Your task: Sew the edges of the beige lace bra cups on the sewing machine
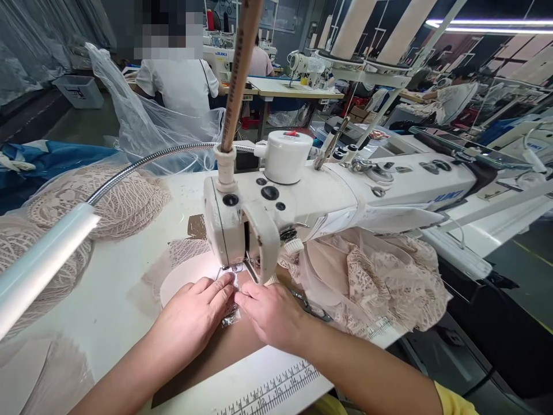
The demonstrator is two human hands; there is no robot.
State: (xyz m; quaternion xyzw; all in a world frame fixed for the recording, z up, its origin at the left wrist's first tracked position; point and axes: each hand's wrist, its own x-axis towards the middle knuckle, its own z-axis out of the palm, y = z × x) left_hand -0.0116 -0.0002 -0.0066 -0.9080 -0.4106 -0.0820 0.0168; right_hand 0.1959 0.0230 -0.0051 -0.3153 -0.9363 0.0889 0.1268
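On the white desk (116, 271), the pale fabric piece (173, 282) lies partly beneath the sewing machine (330, 184). Your left hand (196, 311) rests flat on it, fingers extended; your right hand (274, 317) curls, its pinch hidden. The piece seems light, soft, easily puckered; best held near its edge.

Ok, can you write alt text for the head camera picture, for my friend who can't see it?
A person's left hand and right hand are close together over pale fabric at the needle end of a white sewing machine. Lacy beige material lies on both sides, with more sewing machines and other people behind.
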